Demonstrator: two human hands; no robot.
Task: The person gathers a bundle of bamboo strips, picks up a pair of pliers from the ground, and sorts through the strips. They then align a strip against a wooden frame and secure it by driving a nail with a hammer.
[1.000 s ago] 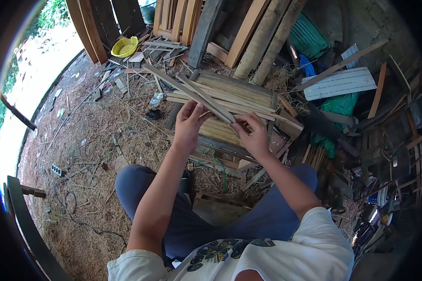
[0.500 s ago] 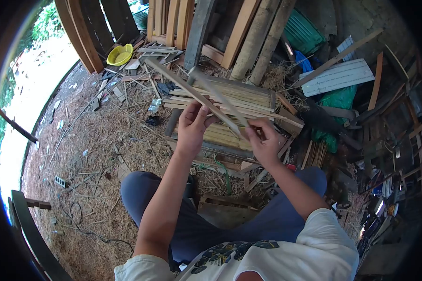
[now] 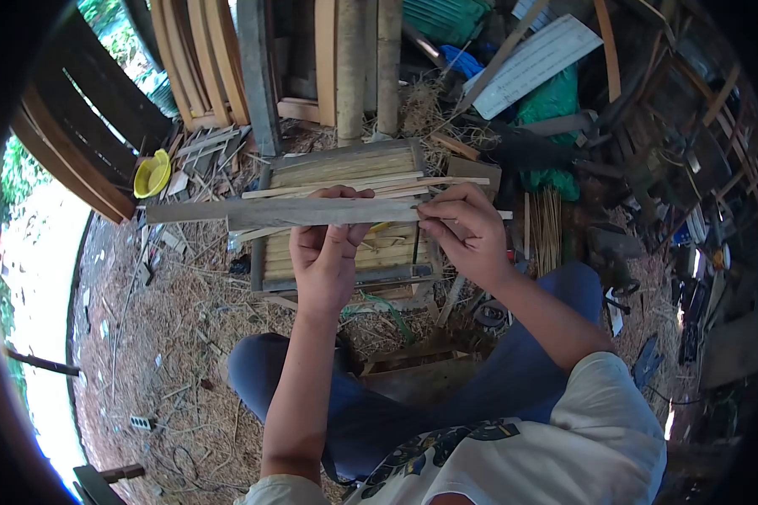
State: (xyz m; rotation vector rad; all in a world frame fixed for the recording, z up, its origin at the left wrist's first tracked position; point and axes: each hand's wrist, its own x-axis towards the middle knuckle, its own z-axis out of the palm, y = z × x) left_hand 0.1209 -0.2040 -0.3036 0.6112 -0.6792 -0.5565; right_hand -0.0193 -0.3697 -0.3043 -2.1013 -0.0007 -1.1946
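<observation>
Both of your hands are closed on one long, flat grey wooden strip, which you hold level across the near half of the slatted bamboo panel in its grey wooden frame. Your left hand is wrapped round the strip near its middle, over the panel's centre, with the fingertips showing above the strip's upper edge. Your right hand sits at the panel's right edge and pinches the strip's right end between thumb and fingertips, the remaining fingers curled in.

Most of the strip lies to the left of your left-hand grip. That free length runs out past the panel's left edge. Only a short piece spans the gap between your two hands.

Several thin pale bamboo sticks lie across the panel just beyond the strip. A round yellow plastic bowl rests on the straw-covered ground left of the panel, and a crumpled green tarpaulin lies beyond the panel's right corner.
</observation>
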